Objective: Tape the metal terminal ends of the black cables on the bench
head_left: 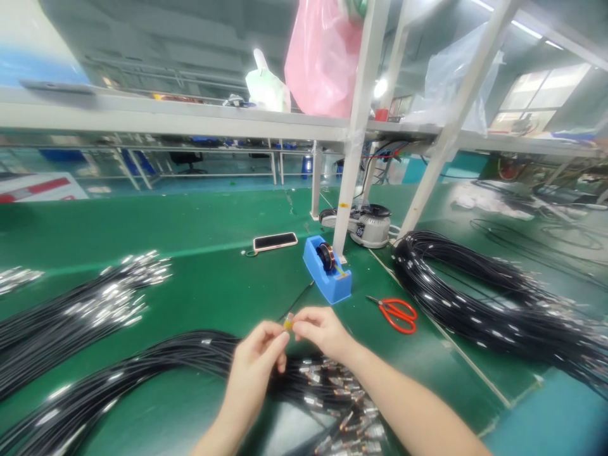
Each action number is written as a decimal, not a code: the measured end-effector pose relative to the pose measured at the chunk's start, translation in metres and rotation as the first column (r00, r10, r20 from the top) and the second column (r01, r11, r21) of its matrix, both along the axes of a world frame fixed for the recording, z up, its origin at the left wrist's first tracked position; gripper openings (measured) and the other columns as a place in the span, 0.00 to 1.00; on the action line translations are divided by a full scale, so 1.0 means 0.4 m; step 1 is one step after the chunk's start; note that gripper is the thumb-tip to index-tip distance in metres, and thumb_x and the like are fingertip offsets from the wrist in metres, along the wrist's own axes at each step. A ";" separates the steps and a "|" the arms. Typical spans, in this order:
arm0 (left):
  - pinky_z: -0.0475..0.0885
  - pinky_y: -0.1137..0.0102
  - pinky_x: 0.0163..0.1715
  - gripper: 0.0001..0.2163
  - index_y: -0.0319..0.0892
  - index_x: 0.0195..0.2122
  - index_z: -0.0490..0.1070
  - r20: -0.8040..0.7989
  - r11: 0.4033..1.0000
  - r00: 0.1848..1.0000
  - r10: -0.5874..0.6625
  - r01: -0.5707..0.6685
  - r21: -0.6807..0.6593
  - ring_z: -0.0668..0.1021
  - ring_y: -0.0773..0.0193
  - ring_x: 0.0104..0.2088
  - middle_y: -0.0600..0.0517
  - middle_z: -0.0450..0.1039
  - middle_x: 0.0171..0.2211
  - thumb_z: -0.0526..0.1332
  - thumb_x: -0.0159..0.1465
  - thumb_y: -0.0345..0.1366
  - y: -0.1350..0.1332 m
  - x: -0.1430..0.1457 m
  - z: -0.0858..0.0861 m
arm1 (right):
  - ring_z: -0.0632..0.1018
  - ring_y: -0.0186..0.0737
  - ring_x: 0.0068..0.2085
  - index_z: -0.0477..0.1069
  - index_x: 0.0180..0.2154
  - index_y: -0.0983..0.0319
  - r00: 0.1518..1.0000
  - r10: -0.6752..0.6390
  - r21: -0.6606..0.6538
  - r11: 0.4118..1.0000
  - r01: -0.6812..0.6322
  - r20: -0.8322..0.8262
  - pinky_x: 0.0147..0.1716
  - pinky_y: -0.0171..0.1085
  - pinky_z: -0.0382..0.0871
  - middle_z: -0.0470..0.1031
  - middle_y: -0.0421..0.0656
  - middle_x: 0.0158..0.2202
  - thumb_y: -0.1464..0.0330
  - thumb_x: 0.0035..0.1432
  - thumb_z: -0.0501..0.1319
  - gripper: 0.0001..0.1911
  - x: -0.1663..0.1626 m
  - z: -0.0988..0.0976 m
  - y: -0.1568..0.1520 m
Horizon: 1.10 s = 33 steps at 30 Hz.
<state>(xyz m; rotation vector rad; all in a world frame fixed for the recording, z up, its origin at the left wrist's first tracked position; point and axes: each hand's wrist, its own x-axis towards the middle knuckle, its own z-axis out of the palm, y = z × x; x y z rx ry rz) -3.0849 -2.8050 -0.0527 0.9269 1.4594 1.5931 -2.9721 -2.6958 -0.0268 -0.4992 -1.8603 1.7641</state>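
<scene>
My left hand (pixel 256 367) and my right hand (pixel 320 329) meet over the green table (pixel 199 285). Both pinch the end of a thin black cable (pixel 298 299), where a small yellowish bit of tape (pixel 288 324) sits between the fingertips. The cable runs away from my fingers toward the blue tape dispenser (pixel 327 269). Below my hands lies a bundle of black cables (pixel 142 373) with metal connector ends (pixel 342 405).
Red-handled scissors (pixel 398 313) lie right of the dispenser. A phone (pixel 275 240) rests behind it, next to a grey tape machine (pixel 369 225). Big coils of black cable (pixel 484 297) lie at the right, more cables with metal ends (pixel 95 304) at the left. White shelf posts (pixel 354 145) rise behind.
</scene>
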 end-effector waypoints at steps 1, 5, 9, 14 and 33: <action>0.61 0.74 0.24 0.14 0.37 0.33 0.64 0.018 1.000 1.000 -0.008 0.008 -0.002 0.65 0.70 0.21 0.55 0.60 0.21 0.59 0.60 0.46 0.000 0.002 -0.003 | 0.69 0.30 0.24 0.71 0.27 0.66 1.000 -0.002 -0.002 1.000 0.002 -0.010 0.29 0.32 0.64 0.69 0.39 0.22 0.66 0.50 0.60 0.08 -0.003 -0.003 0.000; 0.60 0.74 0.23 0.15 0.37 0.33 0.66 0.058 0.999 0.998 -0.027 0.028 -0.027 0.64 0.70 0.21 0.55 0.60 0.20 0.59 0.60 0.46 0.005 0.005 -0.012 | 0.68 0.30 0.25 0.69 0.24 0.65 0.999 -0.034 -0.003 0.999 0.034 -0.040 0.28 0.31 0.63 0.68 0.39 0.22 0.65 0.50 0.59 0.09 -0.013 -0.014 -0.001; 0.59 0.75 0.23 0.15 0.36 0.33 0.66 0.094 0.997 0.994 -0.053 0.058 -0.045 0.63 0.71 0.20 0.54 0.60 0.19 0.59 0.59 0.46 0.013 0.000 -0.016 | 0.68 0.30 0.25 0.68 0.23 0.65 0.997 -0.057 -0.021 0.998 0.056 -0.060 0.28 0.31 0.63 0.68 0.39 0.21 0.67 0.49 0.59 0.08 -0.017 -0.028 -0.001; 0.59 0.75 0.22 0.17 0.35 0.28 0.67 0.129 0.995 0.990 -0.064 0.072 -0.062 0.63 0.71 0.20 0.52 0.62 0.20 0.61 0.58 0.47 0.012 -0.005 -0.007 | 0.70 0.31 0.26 0.71 0.27 0.65 0.997 -0.076 -0.099 0.992 0.076 0.006 0.30 0.33 0.64 0.70 0.40 0.23 0.65 0.48 0.59 0.09 -0.024 -0.053 0.009; 0.52 0.77 0.15 0.20 0.35 0.28 0.65 0.345 0.987 0.934 -0.093 0.133 -0.094 0.56 0.75 0.15 0.56 0.55 0.18 0.63 0.53 0.50 0.020 -0.009 0.018 | 0.70 0.33 0.32 0.72 0.28 0.64 0.994 -0.089 0.052 0.994 0.093 -0.059 0.35 0.34 0.63 0.69 0.41 0.29 0.66 0.49 0.61 0.07 -0.027 -0.003 -0.003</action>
